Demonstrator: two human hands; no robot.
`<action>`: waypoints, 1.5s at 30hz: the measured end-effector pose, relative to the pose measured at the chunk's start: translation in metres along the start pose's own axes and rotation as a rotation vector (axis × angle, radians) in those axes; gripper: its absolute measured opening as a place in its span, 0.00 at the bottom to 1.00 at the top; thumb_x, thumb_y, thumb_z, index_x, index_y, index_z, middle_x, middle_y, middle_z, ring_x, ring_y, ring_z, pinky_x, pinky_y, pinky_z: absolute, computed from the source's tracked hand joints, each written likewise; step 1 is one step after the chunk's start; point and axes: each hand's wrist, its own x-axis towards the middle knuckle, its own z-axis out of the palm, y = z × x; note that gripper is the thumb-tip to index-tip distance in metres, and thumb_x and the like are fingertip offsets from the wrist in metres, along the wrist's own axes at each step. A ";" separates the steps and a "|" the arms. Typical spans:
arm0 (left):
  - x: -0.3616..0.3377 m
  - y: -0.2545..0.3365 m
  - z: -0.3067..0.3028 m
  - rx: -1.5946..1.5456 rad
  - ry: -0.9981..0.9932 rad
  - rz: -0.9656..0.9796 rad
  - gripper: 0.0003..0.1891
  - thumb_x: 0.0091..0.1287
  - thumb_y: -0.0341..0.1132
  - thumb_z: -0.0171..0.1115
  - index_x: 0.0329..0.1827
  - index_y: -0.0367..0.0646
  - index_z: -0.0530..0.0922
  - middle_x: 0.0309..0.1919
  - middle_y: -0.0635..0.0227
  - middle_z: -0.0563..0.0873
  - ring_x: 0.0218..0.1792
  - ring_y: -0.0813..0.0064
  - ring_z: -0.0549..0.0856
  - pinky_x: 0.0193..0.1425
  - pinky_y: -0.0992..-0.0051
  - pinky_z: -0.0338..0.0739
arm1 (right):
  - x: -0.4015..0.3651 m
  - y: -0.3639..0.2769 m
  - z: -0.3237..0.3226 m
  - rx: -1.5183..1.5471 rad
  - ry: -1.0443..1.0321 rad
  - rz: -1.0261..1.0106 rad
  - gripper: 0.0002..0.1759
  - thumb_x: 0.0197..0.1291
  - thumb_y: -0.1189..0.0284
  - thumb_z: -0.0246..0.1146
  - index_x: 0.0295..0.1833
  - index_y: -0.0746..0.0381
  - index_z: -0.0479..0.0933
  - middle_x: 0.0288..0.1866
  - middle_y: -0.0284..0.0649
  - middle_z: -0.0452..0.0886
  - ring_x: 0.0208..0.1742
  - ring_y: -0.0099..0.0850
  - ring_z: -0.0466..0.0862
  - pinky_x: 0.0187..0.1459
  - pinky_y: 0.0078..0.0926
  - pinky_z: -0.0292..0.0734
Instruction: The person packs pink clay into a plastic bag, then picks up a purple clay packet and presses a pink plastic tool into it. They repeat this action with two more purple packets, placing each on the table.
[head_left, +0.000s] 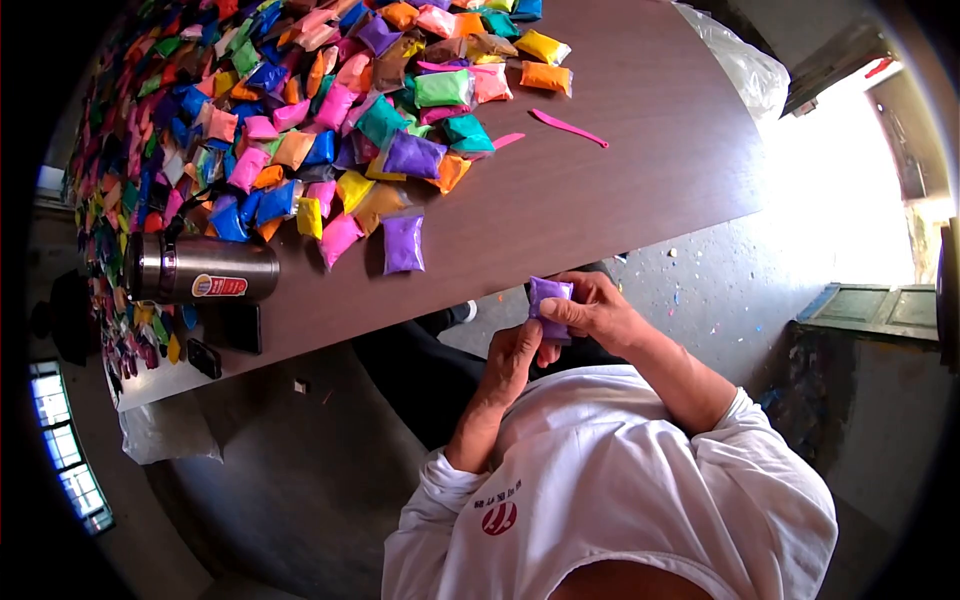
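Note:
Both my hands are raised in front of my white shirt, just off the table's near edge, with a small purple packet (549,296) between them. My right hand (598,312) pinches the packet from the right side, thumb across its front. From below, my left hand (513,362) closes its fingers on the packet's lower edge. Another purple packet (403,243) lies alone on the brown table (600,190), nearest to my hands.
A big heap of small coloured packets (300,110) covers the table's left and far part. A steel flask (200,269) lies on its side beside a black phone (232,327). A pink plastic stick (568,127) and a clear plastic bag (740,65) sit farther right.

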 end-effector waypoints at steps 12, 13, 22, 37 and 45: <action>0.000 -0.002 0.002 0.127 0.022 0.063 0.30 0.78 0.55 0.41 0.26 0.39 0.75 0.20 0.71 0.77 0.24 0.80 0.74 0.31 0.77 0.68 | 0.000 0.020 -0.004 -0.069 -0.060 -0.042 0.21 0.72 0.60 0.57 0.35 0.68 0.78 0.25 0.41 0.83 0.23 0.29 0.85 0.25 0.21 0.82; 0.000 -0.001 0.002 0.167 0.022 0.049 0.31 0.78 0.57 0.39 0.25 0.40 0.73 0.20 0.70 0.77 0.24 0.79 0.75 0.31 0.77 0.69 | 0.001 0.019 -0.004 -0.093 -0.068 -0.036 0.23 0.72 0.57 0.55 0.37 0.69 0.77 0.25 0.41 0.83 0.23 0.29 0.85 0.26 0.22 0.82; 0.001 0.001 0.004 0.149 0.017 0.034 0.31 0.77 0.58 0.42 0.23 0.41 0.73 0.19 0.70 0.76 0.24 0.80 0.75 0.29 0.78 0.67 | -0.002 0.020 -0.007 -0.173 -0.003 0.005 0.29 0.75 0.52 0.48 0.37 0.70 0.75 0.23 0.42 0.81 0.23 0.30 0.84 0.26 0.25 0.81; 0.004 0.000 0.004 0.092 0.008 0.060 0.29 0.78 0.54 0.43 0.24 0.40 0.75 0.20 0.71 0.77 0.22 0.82 0.72 0.28 0.79 0.66 | 0.001 0.019 -0.006 0.011 -0.058 -0.048 0.17 0.72 0.64 0.58 0.40 0.70 0.75 0.28 0.45 0.83 0.23 0.31 0.85 0.25 0.24 0.83; 0.005 -0.007 0.001 0.067 -0.012 0.056 0.30 0.78 0.54 0.44 0.22 0.40 0.74 0.19 0.70 0.77 0.22 0.82 0.72 0.28 0.79 0.66 | 0.003 0.014 -0.010 -0.086 -0.035 -0.011 0.26 0.76 0.57 0.48 0.37 0.72 0.74 0.23 0.46 0.82 0.23 0.33 0.85 0.26 0.26 0.83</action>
